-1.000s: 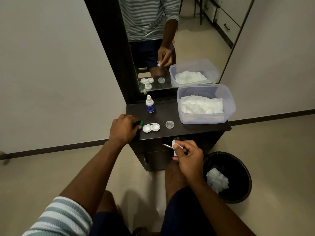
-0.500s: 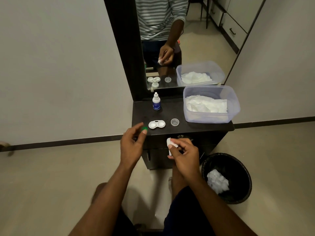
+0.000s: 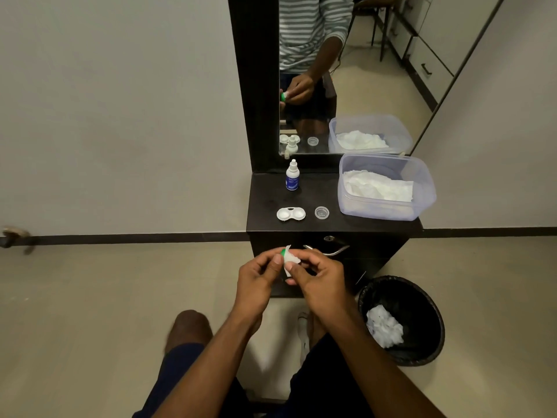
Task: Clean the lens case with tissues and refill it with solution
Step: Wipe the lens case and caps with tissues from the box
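Observation:
My left hand (image 3: 257, 277) pinches a small green cap (image 3: 283, 252) in front of the dark stand. My right hand (image 3: 319, 274) pinches a bit of white tissue (image 3: 291, 258) and holds it against the cap. The white lens case (image 3: 291, 214) lies open on the dark stand top (image 3: 331, 194), with a clear round cap (image 3: 321, 212) to its right. A small solution bottle (image 3: 292, 175) with a blue label stands behind the case, near the mirror.
A clear plastic tub (image 3: 388, 211) of white tissues fills the right of the stand. A black bin (image 3: 402, 319) with a crumpled tissue stands on the floor at the right. A mirror (image 3: 346, 86) rises behind the stand. My knees are below my hands.
My left hand lifted the green cap off the stand top and brought it toward me. Both hands have met, and the tissue now touches the cap.

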